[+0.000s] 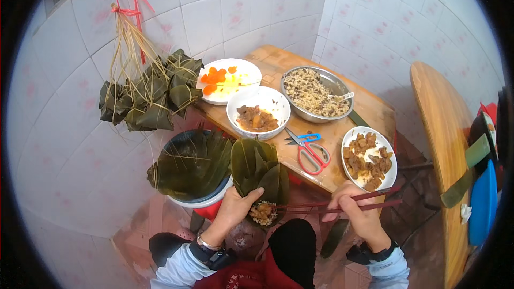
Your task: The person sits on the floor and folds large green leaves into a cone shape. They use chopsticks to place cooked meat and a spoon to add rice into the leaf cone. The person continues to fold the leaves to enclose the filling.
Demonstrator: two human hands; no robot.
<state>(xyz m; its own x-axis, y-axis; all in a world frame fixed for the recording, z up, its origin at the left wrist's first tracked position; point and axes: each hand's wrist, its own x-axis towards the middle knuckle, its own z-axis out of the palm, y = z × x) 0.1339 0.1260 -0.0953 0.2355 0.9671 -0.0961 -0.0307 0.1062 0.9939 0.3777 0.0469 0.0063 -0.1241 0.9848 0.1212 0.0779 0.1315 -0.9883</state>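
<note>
My left hand (237, 204) grips a folded cone of broad green leaves (261, 168), its thumb pressed over the inner leaf. Down in the cone lies a filling (263, 213) of rice grains topped with brown meat pieces. Dark red chopsticks (369, 205) are held in my right hand (355, 206), their tips at the filling's right edge. Just beyond that hand, an oval white dish (391, 168) of braised meat chunks stands at the table's corner. Scissors with red handles (314, 158) lie beside a blue-handled thread snipper (309, 137).
On the wooden table (337, 168) stand a steel bowl of mixed rice (315, 92), a white bowl of meat (259, 118) and a plate of egg yolks (219, 78). Tied leaf dumplings (150, 96) hang left, above a basin of leaves (192, 160). A round tabletop (437, 128) leans right.
</note>
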